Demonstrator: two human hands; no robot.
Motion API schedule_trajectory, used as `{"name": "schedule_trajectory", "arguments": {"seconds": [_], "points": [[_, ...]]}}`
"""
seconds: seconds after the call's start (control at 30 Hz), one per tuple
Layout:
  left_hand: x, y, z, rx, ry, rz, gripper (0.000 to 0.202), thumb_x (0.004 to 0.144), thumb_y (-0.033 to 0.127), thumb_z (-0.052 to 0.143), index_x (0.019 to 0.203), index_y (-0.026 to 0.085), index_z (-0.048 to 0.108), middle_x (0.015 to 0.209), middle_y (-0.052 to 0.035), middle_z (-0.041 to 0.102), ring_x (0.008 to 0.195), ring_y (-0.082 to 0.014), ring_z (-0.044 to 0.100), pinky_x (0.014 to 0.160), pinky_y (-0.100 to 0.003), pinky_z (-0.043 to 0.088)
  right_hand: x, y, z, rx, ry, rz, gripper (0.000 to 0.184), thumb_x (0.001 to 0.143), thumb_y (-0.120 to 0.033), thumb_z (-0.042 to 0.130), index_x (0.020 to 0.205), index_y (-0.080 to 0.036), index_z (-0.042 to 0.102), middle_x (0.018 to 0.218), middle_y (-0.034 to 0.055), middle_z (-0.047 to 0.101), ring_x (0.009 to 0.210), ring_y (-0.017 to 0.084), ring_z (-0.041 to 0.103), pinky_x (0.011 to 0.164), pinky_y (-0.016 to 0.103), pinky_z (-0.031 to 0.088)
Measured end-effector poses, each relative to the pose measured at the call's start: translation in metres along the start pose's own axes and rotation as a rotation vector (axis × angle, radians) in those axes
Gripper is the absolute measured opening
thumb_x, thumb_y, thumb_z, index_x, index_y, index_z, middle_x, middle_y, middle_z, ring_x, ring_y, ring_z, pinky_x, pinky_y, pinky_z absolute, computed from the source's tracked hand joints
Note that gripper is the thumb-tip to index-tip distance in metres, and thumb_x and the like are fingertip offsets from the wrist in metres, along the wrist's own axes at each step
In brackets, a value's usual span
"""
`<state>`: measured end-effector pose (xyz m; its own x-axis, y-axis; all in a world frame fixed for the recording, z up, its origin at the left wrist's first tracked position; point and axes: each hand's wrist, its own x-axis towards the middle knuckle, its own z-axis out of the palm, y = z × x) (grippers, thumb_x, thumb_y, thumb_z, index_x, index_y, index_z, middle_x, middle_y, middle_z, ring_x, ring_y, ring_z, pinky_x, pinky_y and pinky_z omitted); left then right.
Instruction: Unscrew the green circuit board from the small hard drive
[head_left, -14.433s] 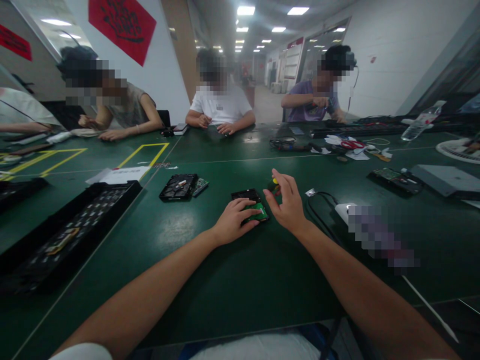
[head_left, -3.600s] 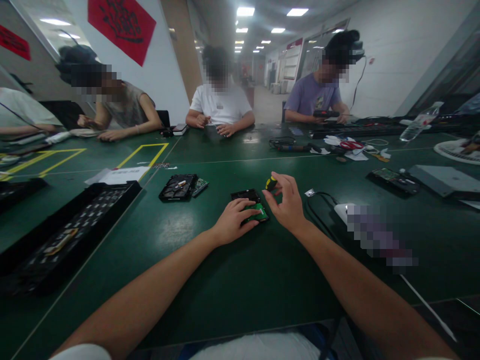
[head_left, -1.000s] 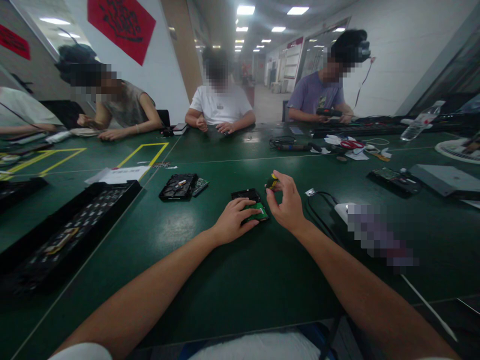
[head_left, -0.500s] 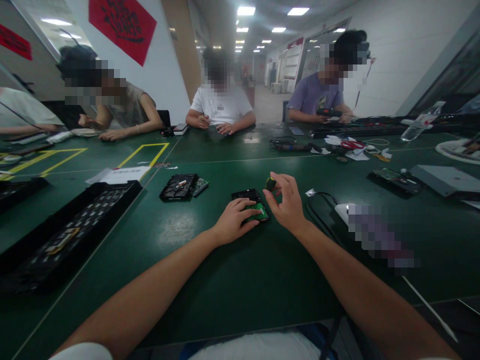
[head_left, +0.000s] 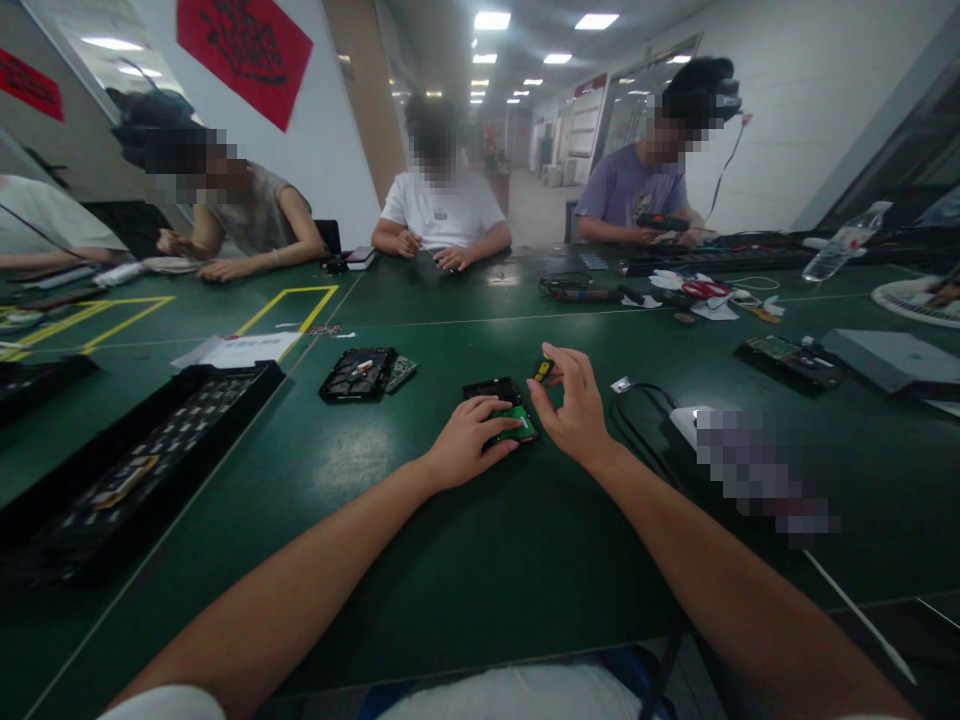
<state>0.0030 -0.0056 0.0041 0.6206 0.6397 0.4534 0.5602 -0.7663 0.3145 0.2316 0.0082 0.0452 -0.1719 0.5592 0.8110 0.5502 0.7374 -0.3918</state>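
A hard drive (head_left: 491,390), black with a green circuit board (head_left: 519,425), lies on the green table in front of me. My left hand (head_left: 471,440) rests over it, fingers across the top and thumb at the near edge, gripping it. Just right of it, my right hand (head_left: 574,400) pinches a small yellow-and-black screwdriver (head_left: 543,370) upright between thumb and fingertips. Its shaft and tip are too small to make out. Further left, a second black drive (head_left: 357,374) lies beside a loose circuit board (head_left: 402,374).
A long black tray (head_left: 142,470) stands at left. On my right are a pixelated white-ended object (head_left: 684,420), a black cable (head_left: 634,430), another drive (head_left: 791,362) and a grey box (head_left: 892,362). A plastic bottle (head_left: 844,245) stands tilted farther back. Several people sit across the table (head_left: 420,570).
The screwdriver handle has turned in my right fingers, so more of its yellow side shows. My left hand and the hard drive stay in place.
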Motion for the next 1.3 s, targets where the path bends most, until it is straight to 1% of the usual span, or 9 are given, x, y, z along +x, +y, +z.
{"name": "schedule_trajectory", "arguments": {"seconds": [0.13, 0.33, 0.5, 0.73, 0.83, 0.93, 1.03, 1.2, 1.3], "points": [[-0.0003, 0.0003, -0.0001, -0.001, 0.001, -0.002, 0.038, 0.099, 0.042, 0.066, 0.135, 0.031, 0.067, 0.144, -0.0093, 0.061, 0.138, -0.0334, 0.050, 0.115, -0.058, 0.043, -0.0006, 0.0020, 0.0018, 0.000, -0.004, -0.004, 0.062, 0.099, -0.023, 0.056, 0.156, -0.033, 0.035, 0.139, 0.0129, 0.052, 0.110, 0.025, 0.064, 0.090, 0.048, 0.065], [-0.0005, 0.0010, -0.0007, -0.003, 0.003, -0.006, 0.038, 0.099, 0.043, 0.066, 0.136, 0.032, 0.067, 0.144, -0.0089, 0.061, 0.138, -0.0334, 0.051, 0.114, -0.058, 0.043, 0.0003, 0.0019, 0.0003, -0.028, 0.026, 0.011, 0.054, 0.096, -0.029, 0.065, 0.146, -0.032, 0.044, 0.129, 0.0106, 0.056, 0.100, 0.023, 0.064, 0.077, 0.042, 0.065], [-0.0002, 0.0006, -0.0010, 0.005, -0.007, -0.002, 0.038, 0.100, 0.043, 0.065, 0.136, 0.031, 0.067, 0.144, -0.0090, 0.061, 0.137, -0.0336, 0.051, 0.114, -0.058, 0.044, 0.0007, 0.0019, 0.0006, 0.005, 0.019, 0.004, 0.054, 0.099, -0.024, 0.058, 0.150, -0.030, 0.041, 0.137, 0.0125, 0.054, 0.113, 0.025, 0.063, 0.087, 0.045, 0.065], [-0.0006, -0.0002, 0.0001, -0.001, 0.000, 0.000, 0.038, 0.100, 0.042, 0.065, 0.136, 0.031, 0.067, 0.144, -0.0085, 0.061, 0.139, -0.0334, 0.050, 0.115, -0.057, 0.043, 0.0010, 0.0017, 0.0001, -0.033, 0.049, 0.009, 0.051, 0.096, -0.029, 0.066, 0.144, -0.028, 0.046, 0.130, 0.0122, 0.056, 0.106, 0.025, 0.063, 0.077, 0.041, 0.064], [-0.0006, -0.0010, 0.0008, 0.003, 0.001, 0.000, 0.037, 0.099, 0.042, 0.065, 0.135, 0.031, 0.068, 0.144, -0.0087, 0.061, 0.138, -0.0334, 0.051, 0.114, -0.058, 0.043, 0.0025, 0.0009, -0.0009, -0.052, 0.030, 0.002, 0.052, 0.098, -0.028, 0.062, 0.148, -0.030, 0.045, 0.129, 0.0125, 0.056, 0.110, 0.026, 0.061, 0.084, 0.045, 0.063], [-0.0003, -0.0014, 0.0012, 0.007, 0.004, 0.004, 0.037, 0.099, 0.042, 0.065, 0.135, 0.031, 0.068, 0.143, -0.0091, 0.061, 0.137, -0.0334, 0.051, 0.114, -0.058, 0.044, 0.0037, 0.0005, -0.0003, -0.054, -0.001, 0.004, 0.056, 0.102, -0.026, 0.052, 0.156, -0.031, 0.038, 0.132, 0.0130, 0.054, 0.116, 0.028, 0.059, 0.094, 0.051, 0.060], [0.0000, -0.0005, 0.0005, 0.008, 0.004, 0.006, 0.037, 0.099, 0.042, 0.066, 0.135, 0.031, 0.068, 0.143, -0.0092, 0.062, 0.137, -0.0335, 0.051, 0.114, -0.058, 0.044, 0.0040, -0.0001, 0.0012, -0.008, -0.020, 0.041, 0.058, 0.103, -0.024, 0.048, 0.159, -0.032, 0.033, 0.135, 0.0128, 0.052, 0.113, 0.026, 0.061, 0.097, 0.051, 0.060], [0.0003, 0.0012, -0.0005, 0.008, 0.003, 0.002, 0.037, 0.099, 0.041, 0.066, 0.135, 0.030, 0.068, 0.143, -0.0090, 0.061, 0.138, -0.0336, 0.051, 0.114, -0.058, 0.044, 0.0050, -0.0010, 0.0013, 0.006, 0.031, 0.065, 0.057, 0.097, -0.032, 0.064, 0.151, -0.032, 0.045, 0.126, 0.0103, 0.054, 0.102, 0.023, 0.062, 0.086, 0.044, 0.063], [0.0004, 0.0007, 0.0000, 0.000, 0.007, -0.003, 0.037, 0.099, 0.041, 0.067, 0.134, 0.031, 0.068, 0.143, -0.0088, 0.062, 0.138, -0.0339, 0.051, 0.113, -0.058, 0.044, 0.0051, -0.0004, 0.0001, -0.037, 0.036, 0.075, 0.053, 0.099, -0.029, 0.060, 0.150, -0.032, 0.047, 0.121, 0.0097, 0.055, 0.100, 0.023, 0.063, 0.087, 0.045, 0.062]]}}
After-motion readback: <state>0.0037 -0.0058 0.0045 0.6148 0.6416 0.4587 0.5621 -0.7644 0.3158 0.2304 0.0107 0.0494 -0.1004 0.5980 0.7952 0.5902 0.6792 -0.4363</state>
